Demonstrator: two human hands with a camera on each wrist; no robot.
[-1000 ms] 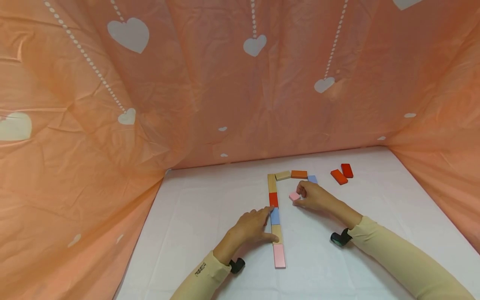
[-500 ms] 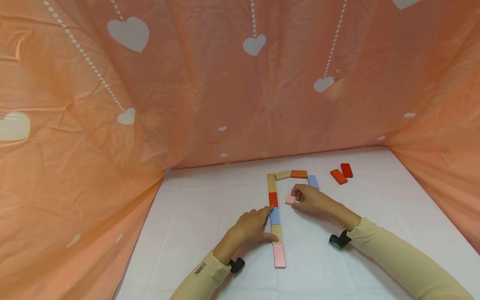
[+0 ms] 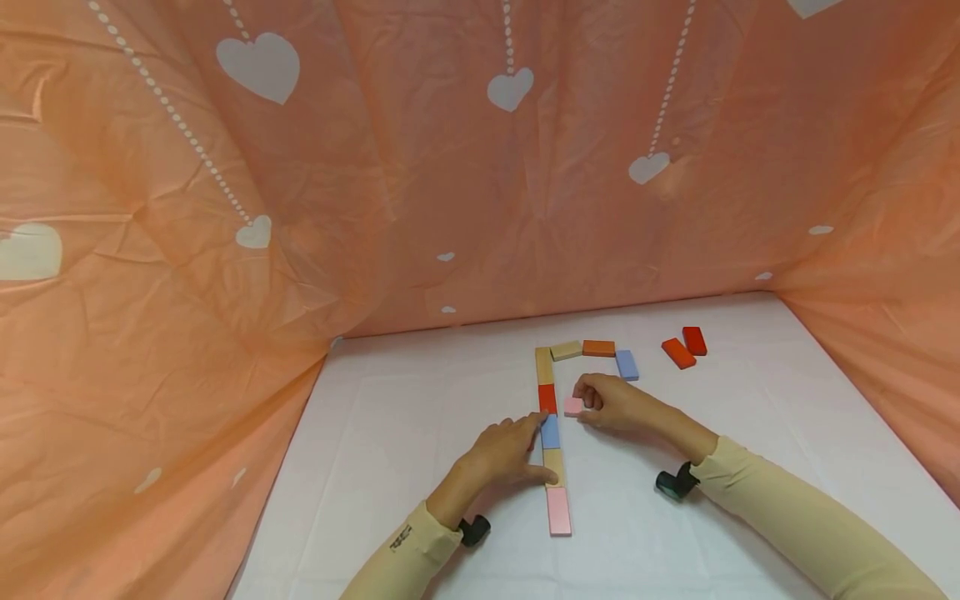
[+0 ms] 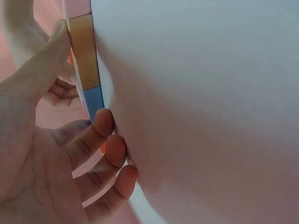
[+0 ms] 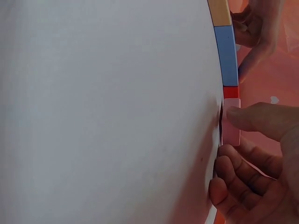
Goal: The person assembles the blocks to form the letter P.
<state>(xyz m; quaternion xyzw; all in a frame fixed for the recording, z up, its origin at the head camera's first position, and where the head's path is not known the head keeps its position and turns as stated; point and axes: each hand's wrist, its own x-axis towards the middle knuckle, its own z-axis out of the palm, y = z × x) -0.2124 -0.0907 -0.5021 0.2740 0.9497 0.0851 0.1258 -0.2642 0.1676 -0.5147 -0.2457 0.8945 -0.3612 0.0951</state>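
A column of flat coloured blocks lies on the white table, running tan, red, blue, tan, pink towards me. From its far end a tan, an orange and a blue block branch off to the right. My left hand rests against the column's left side. Its fingers touch the blue block and its thumb the tan block. My right hand pinches a small pink block just right of the red block.
Two red-orange blocks lie loose at the far right of the table. Orange cloth with white hearts walls in the table at the back and on both sides.
My right hand has carried the pink block left and towards me, up close to the column's red block, uncovering the far blue block. The left hand has stayed put.
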